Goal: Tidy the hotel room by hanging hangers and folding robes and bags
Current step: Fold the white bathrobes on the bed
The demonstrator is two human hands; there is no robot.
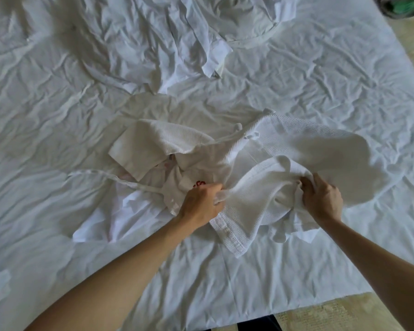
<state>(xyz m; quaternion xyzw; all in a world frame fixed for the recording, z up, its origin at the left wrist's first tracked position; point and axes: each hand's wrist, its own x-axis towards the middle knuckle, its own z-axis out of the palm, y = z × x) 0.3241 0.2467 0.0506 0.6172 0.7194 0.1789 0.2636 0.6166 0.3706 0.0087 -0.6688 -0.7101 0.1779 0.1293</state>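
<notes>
Rumpled white bed sheet [296, 91], left hand [201, 204] and right hand [323, 199] each clutching waffle robe [256, 194]

White waffle-weave robe [256, 187], rumpled, spread across the middle of the bed; one fold lifted near the front edge, a hemmed corner trailing toward the viewer. Thin belt strip runs leftward. Beneath its left side, a flat white bag [153, 187] with red print, partly covered.
</notes>
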